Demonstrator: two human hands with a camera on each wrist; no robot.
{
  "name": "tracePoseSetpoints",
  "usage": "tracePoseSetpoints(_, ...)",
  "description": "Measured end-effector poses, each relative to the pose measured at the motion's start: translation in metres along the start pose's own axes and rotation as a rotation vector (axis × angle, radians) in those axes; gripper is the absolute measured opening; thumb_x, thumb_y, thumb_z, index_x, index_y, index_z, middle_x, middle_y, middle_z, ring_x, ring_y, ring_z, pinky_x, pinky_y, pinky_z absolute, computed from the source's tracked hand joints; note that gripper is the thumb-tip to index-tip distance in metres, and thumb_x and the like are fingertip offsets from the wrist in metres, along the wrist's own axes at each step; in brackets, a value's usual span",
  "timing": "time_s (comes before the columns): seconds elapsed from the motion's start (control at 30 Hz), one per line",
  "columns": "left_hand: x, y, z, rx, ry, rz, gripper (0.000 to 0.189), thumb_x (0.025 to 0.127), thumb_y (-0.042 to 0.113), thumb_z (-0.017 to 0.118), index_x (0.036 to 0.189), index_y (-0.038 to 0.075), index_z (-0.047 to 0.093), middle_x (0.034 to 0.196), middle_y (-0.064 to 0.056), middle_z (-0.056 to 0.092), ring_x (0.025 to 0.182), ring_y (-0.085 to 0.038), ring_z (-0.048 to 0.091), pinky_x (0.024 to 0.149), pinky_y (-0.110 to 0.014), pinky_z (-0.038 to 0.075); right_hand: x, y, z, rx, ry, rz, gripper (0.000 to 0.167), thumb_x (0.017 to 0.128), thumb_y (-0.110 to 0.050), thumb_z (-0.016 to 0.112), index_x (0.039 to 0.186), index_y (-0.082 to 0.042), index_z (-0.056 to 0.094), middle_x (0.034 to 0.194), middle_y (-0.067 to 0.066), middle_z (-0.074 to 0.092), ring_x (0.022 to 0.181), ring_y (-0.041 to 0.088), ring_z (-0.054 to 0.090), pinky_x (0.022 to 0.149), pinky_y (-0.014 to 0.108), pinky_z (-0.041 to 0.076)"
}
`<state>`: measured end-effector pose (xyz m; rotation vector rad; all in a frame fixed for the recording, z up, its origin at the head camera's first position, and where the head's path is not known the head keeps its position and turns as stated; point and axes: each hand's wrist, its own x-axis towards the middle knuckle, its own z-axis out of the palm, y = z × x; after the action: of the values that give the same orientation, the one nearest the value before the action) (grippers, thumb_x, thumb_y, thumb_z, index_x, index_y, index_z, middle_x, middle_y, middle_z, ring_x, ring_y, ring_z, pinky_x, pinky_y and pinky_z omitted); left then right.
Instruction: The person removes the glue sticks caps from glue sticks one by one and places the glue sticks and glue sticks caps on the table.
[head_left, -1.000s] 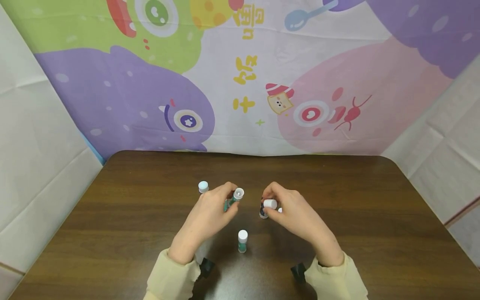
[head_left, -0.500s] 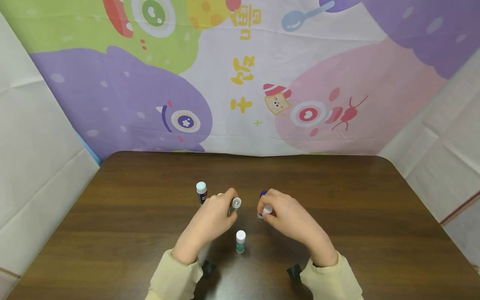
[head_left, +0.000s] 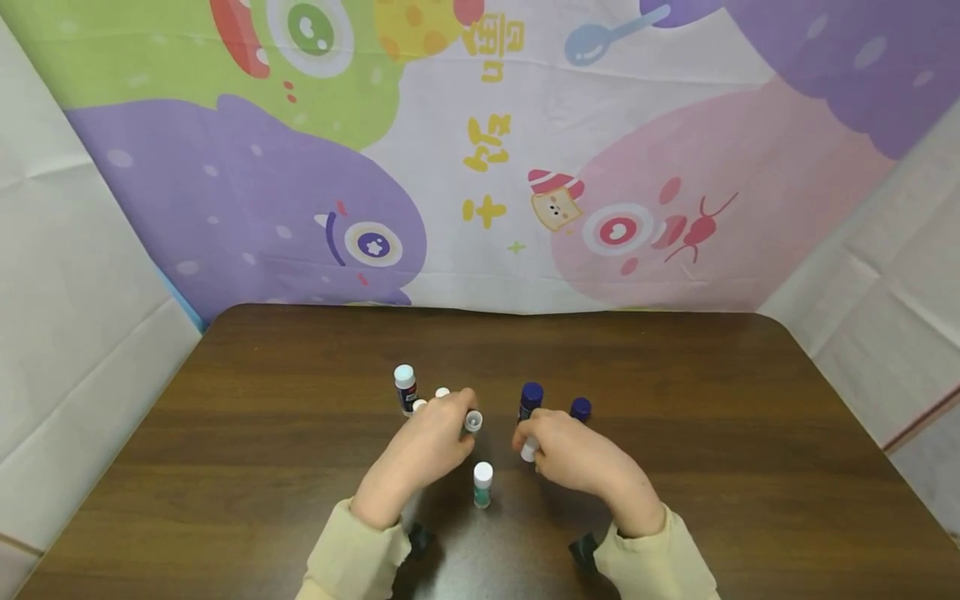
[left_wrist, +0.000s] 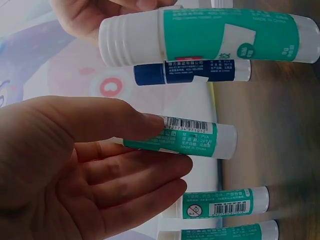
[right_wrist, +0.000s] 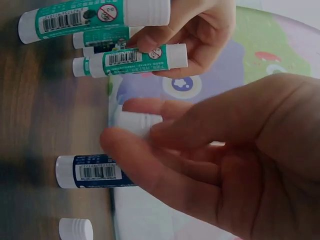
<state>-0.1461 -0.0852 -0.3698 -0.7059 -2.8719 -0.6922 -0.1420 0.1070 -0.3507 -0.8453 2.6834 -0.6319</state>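
My left hand (head_left: 423, 450) holds an uncapped green glue stick (left_wrist: 192, 137) between thumb and fingers. Its open white end (head_left: 472, 421) faces up in the head view. In my right hand (head_left: 581, 454) a small white cap (right_wrist: 137, 123) is pinched, apart from that stick. A white-capped green glue stick (head_left: 483, 485) stands upright in front, between the hands. Just beyond the right hand stands a navy glue stick (head_left: 531, 398). White-capped sticks, one with a white top (head_left: 442, 392), are partly hidden behind the left hand.
A dark glue stick with a pale cap (head_left: 405, 387) stands at the left on the brown table (head_left: 675, 367). A navy-topped piece (head_left: 581, 408) is partly hidden behind the right hand. The right wrist view shows another white cap (right_wrist: 76, 229) on the table. A printed cloth hangs behind.
Both hands have moved down and nearer the person, the left still gripping the green glue stick and the right the white cap. The navy tops and more pieces on the left have come into sight.
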Motion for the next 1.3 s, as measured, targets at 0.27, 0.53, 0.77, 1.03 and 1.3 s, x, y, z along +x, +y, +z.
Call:
tracePoseSetpoints(0.27, -0.001, -0.001, 0.003, 0.002, 0.015, 0.016, 0.021, 0.07, -0.003, 0.06, 0.083, 0.01, 0.051, 0.074, 0.001, 0.057, 0.065, -0.012, 0.051, 0.058, -0.027, 0.042, 0.002, 0.002, 0.003, 0.039, -0.02, 0.022, 0.015, 0.08, 0.006, 0.055, 0.089, -0.001, 0.065, 0.087, 0.004, 0.065, 0.074, 0.013, 0.057, 0.065, 0.03, 0.048)
tracePoseSetpoints(0.53, -0.001, -0.002, 0.006, 0.019, 0.005, 0.043, 0.021, 0.068, -0.004, 0.062, 0.081, 0.008, 0.051, 0.071, 0.001, 0.056, 0.064, -0.012, 0.052, 0.056, -0.026, 0.042, 0.004, 0.005, 0.005, 0.061, -0.04, 0.054, 0.007, 0.08, 0.001, 0.062, 0.081, -0.006, 0.061, 0.075, -0.001, 0.059, 0.064, 0.011, 0.05, 0.059, 0.029, 0.044)
tracePoseSetpoints(0.77, -0.001, -0.002, 0.007, 0.046, -0.016, 0.04, 0.02, 0.067, -0.005, 0.063, 0.078, 0.007, 0.051, 0.07, -0.001, 0.055, 0.063, -0.016, 0.054, 0.055, -0.03, 0.043, 0.007, 0.008, 0.009, 0.067, -0.062, 0.094, 0.013, 0.077, 0.0, 0.067, 0.076, -0.009, 0.058, 0.07, -0.002, 0.055, 0.062, 0.013, 0.048, 0.057, 0.03, 0.041)
tracePoseSetpoints(1.03, -0.003, -0.003, 0.008, 0.063, -0.054, 0.031, 0.024, 0.066, -0.012, 0.055, 0.083, 0.005, 0.053, 0.074, -0.004, 0.056, 0.06, -0.014, 0.05, 0.052, -0.026, 0.04, 0.009, 0.008, 0.012, 0.018, -0.052, 0.143, 0.017, 0.075, -0.002, 0.069, 0.073, -0.009, 0.054, 0.066, -0.003, 0.051, 0.06, 0.014, 0.046, 0.056, 0.03, 0.039)
tracePoseSetpoints(1.3, -0.002, -0.005, 0.014, 0.085, -0.031, 0.036, 0.023, 0.066, -0.014, 0.056, 0.078, 0.006, 0.052, 0.071, -0.004, 0.053, 0.06, -0.016, 0.052, 0.053, -0.027, 0.042, 0.011, 0.01, 0.017, -0.053, -0.041, 0.157, 0.019, 0.071, -0.001, 0.069, 0.069, -0.009, 0.052, 0.063, -0.002, 0.048, 0.059, 0.015, 0.045, 0.056, 0.029, 0.037)
